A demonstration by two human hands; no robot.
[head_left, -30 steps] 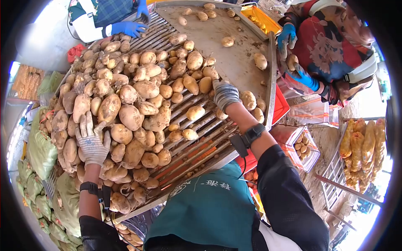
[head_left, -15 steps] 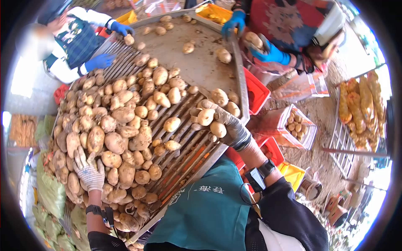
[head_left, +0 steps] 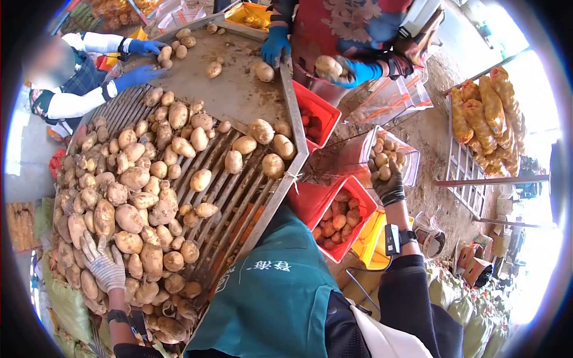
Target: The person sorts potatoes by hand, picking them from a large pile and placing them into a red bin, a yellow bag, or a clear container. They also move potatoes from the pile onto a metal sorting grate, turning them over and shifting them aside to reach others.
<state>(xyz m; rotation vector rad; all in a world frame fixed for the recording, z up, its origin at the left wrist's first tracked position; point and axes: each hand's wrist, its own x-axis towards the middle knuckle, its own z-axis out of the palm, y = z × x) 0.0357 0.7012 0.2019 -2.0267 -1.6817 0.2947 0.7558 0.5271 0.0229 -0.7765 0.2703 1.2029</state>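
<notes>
My left hand [head_left: 105, 267], in a pale knit glove, lies with its fingers spread on the heap of potatoes [head_left: 134, 218] at the left of the slatted rack. My right hand [head_left: 389, 186], in a dark dirty glove, is stretched out to the right at a clear-sided bin [head_left: 364, 152] of small potatoes. Its fingers curl around a potato [head_left: 384, 172]; whether it holds more than one is hard to see. Several loose potatoes, such as a round potato [head_left: 273, 166], lie on the slats near the rack's right edge.
A red bin [head_left: 369, 218] of potatoes and a yellow bin [head_left: 375, 238] stand right of the rack [head_left: 242, 221]. Another red bin [head_left: 334, 113] is beyond. Two co-workers in blue gloves handle potatoes at the metal tray [head_left: 239, 101]. Filled yellow sacks [head_left: 486, 119] lie far right.
My right hand has left the rack's edge and moved right, to the clear-sided bin, with potato in its grip. My left hand stays on the heap. The view has swung right.
</notes>
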